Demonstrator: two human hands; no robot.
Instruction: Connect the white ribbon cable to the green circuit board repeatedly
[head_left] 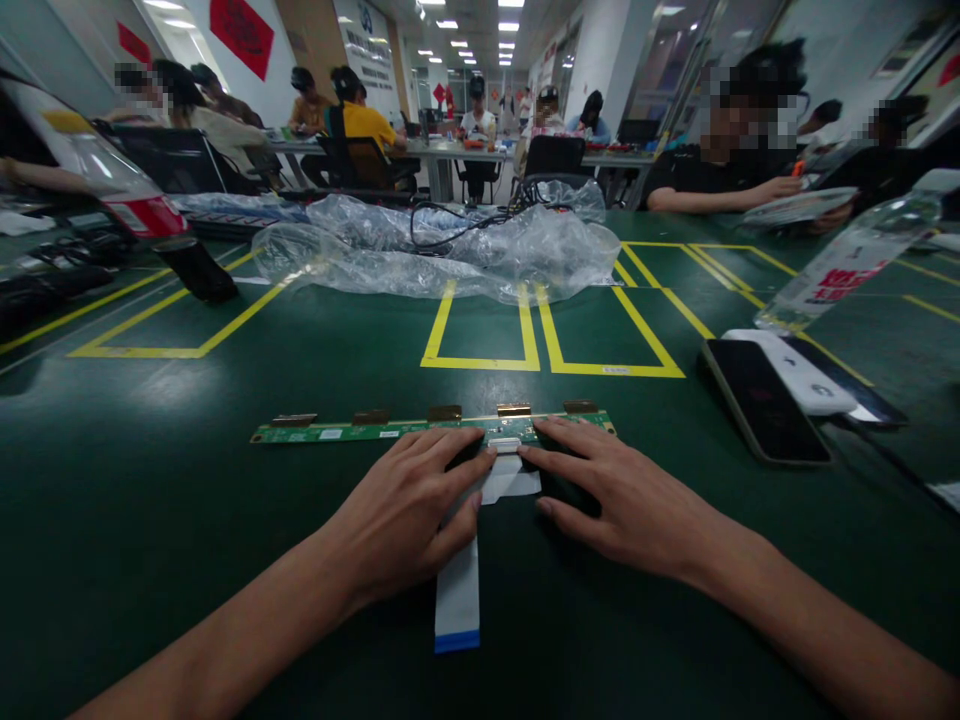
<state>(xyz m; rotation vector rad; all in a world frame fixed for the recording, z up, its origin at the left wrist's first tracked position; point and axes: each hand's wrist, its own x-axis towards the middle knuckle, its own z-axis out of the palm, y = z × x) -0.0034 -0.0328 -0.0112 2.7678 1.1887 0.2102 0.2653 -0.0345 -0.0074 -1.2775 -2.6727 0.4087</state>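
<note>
A long, narrow green circuit board [352,431] with several brass connectors on its far edge lies across the dark green table. A white flat ribbon cable [458,600] with a blue tip runs from the board's connector toward me. My left hand [409,510] lies flat over the cable, fingers stretched out, fingertips at the connector. My right hand [619,495] rests flat to its right, fingers spread, index fingertip touching the cable's white end at the board. Neither hand grips anything.
Crumpled clear plastic wrap [442,250] and black wires lie beyond yellow tape boxes [480,362]. Two phones [772,410] and a tilted water bottle [847,265] sit at right, another bottle [112,170] at left. Other people sit at tables behind.
</note>
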